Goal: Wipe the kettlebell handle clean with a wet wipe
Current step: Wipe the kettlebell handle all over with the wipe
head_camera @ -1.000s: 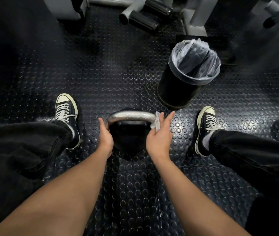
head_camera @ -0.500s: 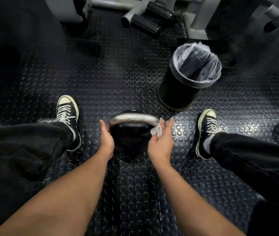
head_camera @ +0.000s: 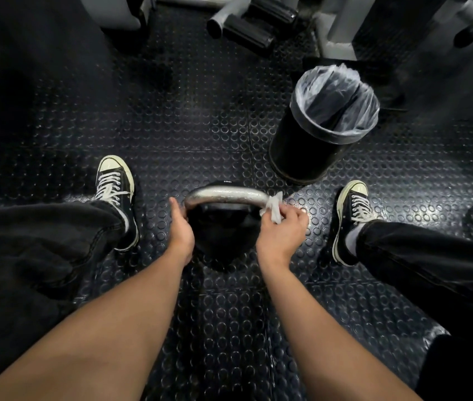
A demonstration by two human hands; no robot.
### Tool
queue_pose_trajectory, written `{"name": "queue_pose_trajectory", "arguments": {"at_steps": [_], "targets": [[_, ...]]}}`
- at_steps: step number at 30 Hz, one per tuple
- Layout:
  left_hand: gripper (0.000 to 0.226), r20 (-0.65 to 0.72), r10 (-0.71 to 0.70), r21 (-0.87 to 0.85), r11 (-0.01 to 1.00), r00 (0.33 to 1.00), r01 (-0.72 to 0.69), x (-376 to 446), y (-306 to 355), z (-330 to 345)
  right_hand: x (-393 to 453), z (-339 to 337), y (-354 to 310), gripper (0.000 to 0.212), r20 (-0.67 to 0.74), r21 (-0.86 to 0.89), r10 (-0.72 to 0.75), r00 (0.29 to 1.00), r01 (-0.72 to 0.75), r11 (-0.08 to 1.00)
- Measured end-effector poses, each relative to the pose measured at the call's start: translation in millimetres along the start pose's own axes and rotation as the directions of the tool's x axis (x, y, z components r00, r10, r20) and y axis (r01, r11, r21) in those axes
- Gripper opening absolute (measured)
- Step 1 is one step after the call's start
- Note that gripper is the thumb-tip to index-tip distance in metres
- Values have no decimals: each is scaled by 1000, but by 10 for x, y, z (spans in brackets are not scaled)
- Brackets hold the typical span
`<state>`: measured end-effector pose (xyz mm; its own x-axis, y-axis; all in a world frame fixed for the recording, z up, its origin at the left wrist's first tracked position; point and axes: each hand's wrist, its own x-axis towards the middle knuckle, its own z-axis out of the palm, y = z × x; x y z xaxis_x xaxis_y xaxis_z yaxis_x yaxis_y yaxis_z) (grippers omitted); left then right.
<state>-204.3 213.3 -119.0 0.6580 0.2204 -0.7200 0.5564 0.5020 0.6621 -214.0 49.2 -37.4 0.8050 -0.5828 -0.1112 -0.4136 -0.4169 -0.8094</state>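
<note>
A black kettlebell [head_camera: 223, 241] stands on the studded rubber floor between my feet, its silver handle [head_camera: 226, 195] arching across the top. My right hand [head_camera: 280, 234] pinches a white wet wipe [head_camera: 273, 208] and holds it against the right end of the handle. My left hand [head_camera: 182, 231] rests against the left end of the handle, thumb up along the bar; its fingers are hidden behind the bar.
A black bin [head_camera: 310, 143] with a clear plastic liner stands just beyond the kettlebell to the right. My sneakers sit at left [head_camera: 115, 186] and right [head_camera: 351, 215]. Grey gym machine frames and black roller pads [head_camera: 247, 21] line the far edge.
My right hand has curled its fingers around the wipe at the handle's right end; earlier the fingers were straighter beside the bar. The left hand has stayed in place.
</note>
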Motion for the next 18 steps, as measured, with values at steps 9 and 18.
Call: {"name": "queue_pose_trajectory", "arguments": {"at_steps": [9,18], "targets": [[88,-10,-4,-16,1000,1000,4,-23,16,15,-29,46,32,9,39,37,0,999,-1,999],[103,-29,-11,-17,1000,1000,10,-50,36,13,-70,101,115,14,136,160,112,984,-134,978]]}}
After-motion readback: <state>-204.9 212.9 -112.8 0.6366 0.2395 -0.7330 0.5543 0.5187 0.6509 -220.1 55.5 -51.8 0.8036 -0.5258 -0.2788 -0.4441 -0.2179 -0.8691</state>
